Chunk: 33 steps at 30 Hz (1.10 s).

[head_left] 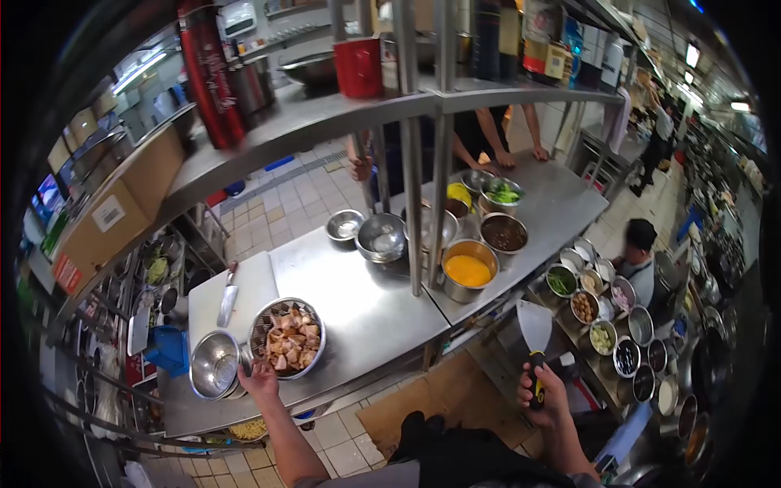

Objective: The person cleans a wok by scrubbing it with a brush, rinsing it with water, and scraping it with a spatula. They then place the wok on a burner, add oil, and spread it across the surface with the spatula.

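My right hand [547, 394] is wrapped round the black and yellow handle of a scraper [534, 327], whose flat metal blade points up. At the table's front edge, my left hand [260, 380] is between a perforated steel bowl of meat chunks [291, 342] and a metal bowl [214, 366]. Its fingers are apart at the rim of the meat bowl; whether they touch it is unclear. Behind these bowls a knife [229, 298] lies on a white cutting board [244, 289].
Metal bowls [381, 237], a pot of orange liquid [469, 270] and a pot of dark sauce [503, 234] stand along the steel table [358, 313]. Shelf posts [413, 203] rise from it. People stand behind the table; another person [639, 252] is beside containers at right.
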Motion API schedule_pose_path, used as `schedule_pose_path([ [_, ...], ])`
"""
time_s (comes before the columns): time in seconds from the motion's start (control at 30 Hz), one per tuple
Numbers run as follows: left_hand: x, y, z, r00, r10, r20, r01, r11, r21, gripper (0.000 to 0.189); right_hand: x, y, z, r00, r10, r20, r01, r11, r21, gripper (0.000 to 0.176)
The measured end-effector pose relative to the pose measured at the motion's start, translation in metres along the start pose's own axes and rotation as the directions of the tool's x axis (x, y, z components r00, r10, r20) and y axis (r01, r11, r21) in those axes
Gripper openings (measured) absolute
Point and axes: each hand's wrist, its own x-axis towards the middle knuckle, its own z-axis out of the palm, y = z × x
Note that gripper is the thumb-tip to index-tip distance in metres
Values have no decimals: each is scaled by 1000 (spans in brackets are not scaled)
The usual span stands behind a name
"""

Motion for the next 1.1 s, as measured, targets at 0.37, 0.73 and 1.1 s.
schedule_pose_path([
  [0.37,39,52,-19,993,48,109,-31,988,-154,37,11,-18,15,993,-70,97,70,998,-1,22],
  [0.73,-9,36,17,923,-116,368,69,988,140,44,6,-6,3,996,-70,57,70,998,1,19],
  [1.1,-105,-161,-36,729,-684,35,620,680,390,35,2,6,0,997,-60,52,59,998,18,21],
])
